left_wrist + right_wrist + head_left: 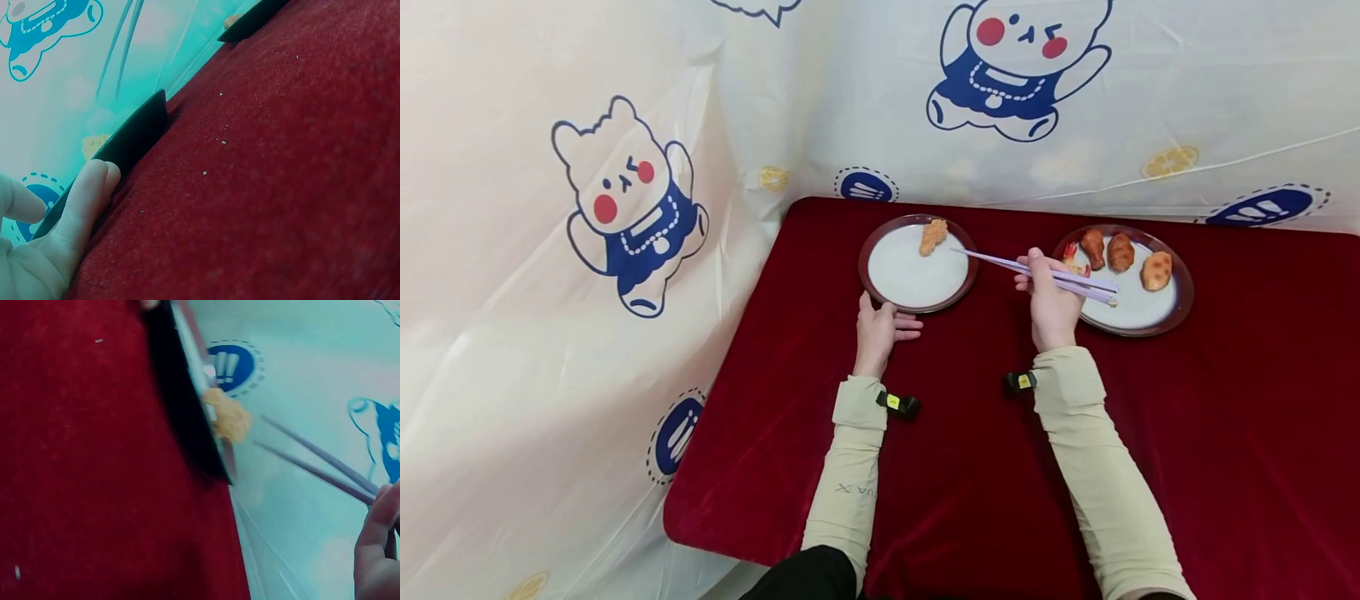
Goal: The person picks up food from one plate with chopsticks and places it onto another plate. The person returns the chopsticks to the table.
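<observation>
My right hand [1051, 308] holds a pair of lilac chopsticks [1000, 261], pointing left across the table. In the right wrist view the chopstick tips stand slightly apart, with nothing between them, beside a craggy golden piece of fried chicken [229, 417]. That piece lies near the back right rim of the left plate [910, 271], white with a brown rim. At this plate's near edge is my left hand [877, 333], fingers spread and touching the rim. The left wrist view shows fingertips [94, 169] against the plate's dark outer side.
Behind my right hand stands a second brown-rimmed plate [1131, 321]. It carries a drumstick [1093, 248], a shrimp [1070, 254], a brown fried piece [1121, 252] and a spotted nugget [1157, 271]. Red velvet cloth [970, 417] covers the table; a printed curtain [865, 100] hangs behind.
</observation>
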{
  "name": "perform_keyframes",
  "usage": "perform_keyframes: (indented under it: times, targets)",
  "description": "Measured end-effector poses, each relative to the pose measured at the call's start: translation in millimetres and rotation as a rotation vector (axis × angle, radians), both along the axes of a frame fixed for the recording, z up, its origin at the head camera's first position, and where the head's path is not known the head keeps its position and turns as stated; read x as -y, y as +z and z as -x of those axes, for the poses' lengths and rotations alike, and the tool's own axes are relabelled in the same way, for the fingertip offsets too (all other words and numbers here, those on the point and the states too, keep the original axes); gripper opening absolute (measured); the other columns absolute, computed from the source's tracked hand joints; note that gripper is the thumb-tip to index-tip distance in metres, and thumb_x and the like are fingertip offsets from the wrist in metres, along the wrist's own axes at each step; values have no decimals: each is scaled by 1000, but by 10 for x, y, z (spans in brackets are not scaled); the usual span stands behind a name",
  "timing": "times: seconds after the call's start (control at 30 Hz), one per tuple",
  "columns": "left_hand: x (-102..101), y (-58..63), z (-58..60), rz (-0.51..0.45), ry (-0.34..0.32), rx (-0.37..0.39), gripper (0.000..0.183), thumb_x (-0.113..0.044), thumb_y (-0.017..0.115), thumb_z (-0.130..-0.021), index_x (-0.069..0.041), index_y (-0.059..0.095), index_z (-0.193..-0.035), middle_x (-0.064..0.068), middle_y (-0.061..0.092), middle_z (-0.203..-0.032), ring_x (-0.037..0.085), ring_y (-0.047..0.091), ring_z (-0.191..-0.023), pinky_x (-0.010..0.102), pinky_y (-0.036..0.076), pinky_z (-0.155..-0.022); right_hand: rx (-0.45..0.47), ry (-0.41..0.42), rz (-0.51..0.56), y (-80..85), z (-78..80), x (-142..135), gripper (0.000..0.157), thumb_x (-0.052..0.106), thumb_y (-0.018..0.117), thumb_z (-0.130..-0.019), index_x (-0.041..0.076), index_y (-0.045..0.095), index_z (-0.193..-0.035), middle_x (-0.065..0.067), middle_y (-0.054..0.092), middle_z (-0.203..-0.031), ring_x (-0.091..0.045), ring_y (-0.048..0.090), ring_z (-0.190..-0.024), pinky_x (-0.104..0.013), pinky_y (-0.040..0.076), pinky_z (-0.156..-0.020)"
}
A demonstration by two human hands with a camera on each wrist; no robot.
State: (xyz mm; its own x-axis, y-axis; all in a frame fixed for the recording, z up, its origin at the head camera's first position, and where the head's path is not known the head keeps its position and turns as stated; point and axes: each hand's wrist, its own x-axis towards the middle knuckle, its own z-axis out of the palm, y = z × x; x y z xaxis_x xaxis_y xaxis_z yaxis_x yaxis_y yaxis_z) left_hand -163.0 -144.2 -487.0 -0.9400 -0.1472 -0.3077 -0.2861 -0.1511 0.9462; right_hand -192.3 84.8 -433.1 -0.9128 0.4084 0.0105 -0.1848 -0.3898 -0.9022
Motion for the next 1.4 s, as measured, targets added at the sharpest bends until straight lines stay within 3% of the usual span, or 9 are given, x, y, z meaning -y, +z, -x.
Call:
perform_keyframes:
  times: [0.27, 0.53, 0.63, 0.93, 1.13, 1.33, 1.4]
  targets:
    - [-9, 16, -12, -9, 1, -7, 74, -11, 34, -98, -20, -11, -156, 29, 68, -105, 28, 74, -80, 39, 64, -71, 91, 9, -22, -38, 113, 251, 22, 19, 70, -88, -2, 71, -86, -1, 73, -79, -9, 62, -56, -16, 55, -53]
    - [-17, 247, -71, -12, -35, 9, 74, -7, 34, -97, -11, -12, -155, 33, 66, -107, 38, 71, -90, 42, 63, -75, 137, -20, 45, -61, 186, 384, 20, 19, 67, -91, 2, 70, -82, -3, 72, -81, -9, 61, -57, -16, 55, -53]
    - [-19, 273, -83, -8, -35, 9, 73, -7, 34, -98, -11, -11, -155, 33, 66, -108, 38, 71, -91, 42, 63, -76, 154, -27, 57, -61, 202, 426, 21, 20, 66, -91, 1, 70, -83, -7, 72, -84, -10, 61, -59, -16, 55, -54]
    - [-7, 275, -88, -15, -29, 12, 73, -7, 34, -97, -12, -10, -156, 32, 66, -107, 38, 71, -90, 42, 63, -76, 207, -47, 43, -62, 253, 551, 27, 21, 64, -93, -6, 69, -93, -11, 72, -88, -11, 60, -58, -17, 55, -53]
    - [-6, 281, -94, -5, -34, 13, 73, -7, 34, -97, -12, -10, -156, 31, 67, -107, 35, 72, -87, 40, 63, -74, 217, -51, 23, -58, 256, 636, 23, 22, 63, -94, 1, 70, -86, -17, 71, -92, -11, 60, -59, -20, 56, -56]
    - [-5, 289, -101, -2, -34, 18, 73, -8, 34, -97, -11, -10, -155, 30, 67, -107, 33, 73, -86, 39, 63, -74, 210, -24, 20, -81, 277, 692, 25, 23, 64, -93, -2, 70, -92, -10, 71, -88, -6, 59, -59, -17, 54, -57]
    - [-7, 211, -80, 7, -19, 10, 74, -9, 35, -97, -13, -10, -156, 28, 68, -105, 32, 73, -84, 39, 64, -73, 214, -16, -1, -86, 284, 697, 23, 23, 65, -92, 0, 71, -91, -7, 71, -86, -6, 60, -59, -16, 54, -56]
